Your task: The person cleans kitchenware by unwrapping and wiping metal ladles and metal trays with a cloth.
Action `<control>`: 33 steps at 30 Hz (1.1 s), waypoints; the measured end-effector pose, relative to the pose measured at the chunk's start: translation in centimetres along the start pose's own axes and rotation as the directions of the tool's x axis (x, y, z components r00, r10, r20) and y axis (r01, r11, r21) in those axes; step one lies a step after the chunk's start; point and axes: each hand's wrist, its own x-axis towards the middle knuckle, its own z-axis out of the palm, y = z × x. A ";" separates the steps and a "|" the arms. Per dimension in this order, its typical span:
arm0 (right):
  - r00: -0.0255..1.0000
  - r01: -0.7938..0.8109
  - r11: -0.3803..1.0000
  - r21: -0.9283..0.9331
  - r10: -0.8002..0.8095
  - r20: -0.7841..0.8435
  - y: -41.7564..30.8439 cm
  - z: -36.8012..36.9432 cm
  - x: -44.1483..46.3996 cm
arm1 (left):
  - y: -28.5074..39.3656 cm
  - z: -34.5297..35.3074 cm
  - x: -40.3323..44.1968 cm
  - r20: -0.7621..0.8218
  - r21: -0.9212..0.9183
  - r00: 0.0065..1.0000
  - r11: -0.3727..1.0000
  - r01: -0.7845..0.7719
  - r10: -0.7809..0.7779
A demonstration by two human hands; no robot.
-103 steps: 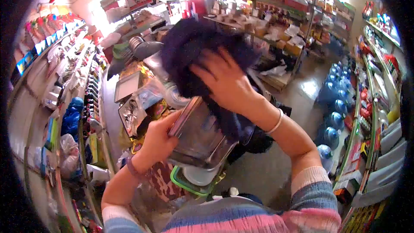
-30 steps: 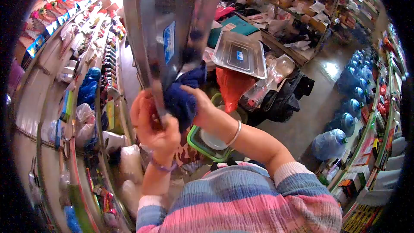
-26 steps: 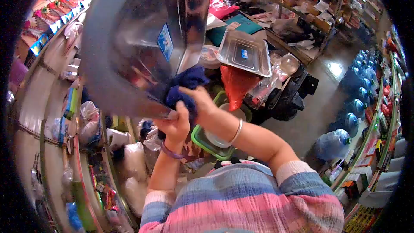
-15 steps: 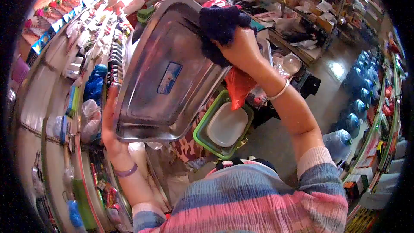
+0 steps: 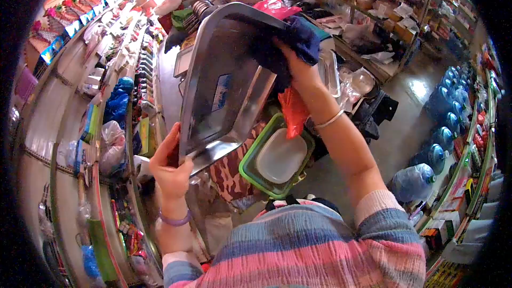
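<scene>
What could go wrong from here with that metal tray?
The tilted metal tray could slip, since the left grip holds it only by its edge. If it fell, it might hit the nearby green-rimmed tub. The dark blue cloth, bunched in the right grip, could catch on the edge.

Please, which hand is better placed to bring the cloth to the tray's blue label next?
The right hand, I think: it holds the dark blue cloth at the upper side of the metal tray. The left hand grips the tray's lower corner, so it seems better used for support.
</scene>
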 end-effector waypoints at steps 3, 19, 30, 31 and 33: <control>0.953 -0.302 0.929 0.212 0.300 0.043 -0.3 1.8 -2.8 | 0.3 1.0 -0.3 -0.035 -0.063 0.999 0.998 0.016 -0.018; 0.415 -0.819 0.174 0.547 0.838 0.355 -1.6 4.8 -14.1 | 0.5 4.9 0.3 -0.304 -0.218 0.946 0.958 -0.187 0.115; 0.260 -0.790 0.609 -0.078 0.448 0.855 -11.6 1.9 -13.2 | -2.6 6.7 3.1 -0.520 -0.197 0.846 0.948 -0.250 0.115; 0.363 -0.739 0.674 0.014 0.380 0.851 -10.6 0.9 -13.3 | -2.6 5.8 3.4 -0.494 -0.211 0.864 0.951 -0.224 0.094; 0.651 -0.450 0.893 0.020 0.312 0.692 -11.0 -1.0 -10.6 | -2.9 3.9 3.3 -0.438 -0.239 0.898 0.958 -0.156 0.037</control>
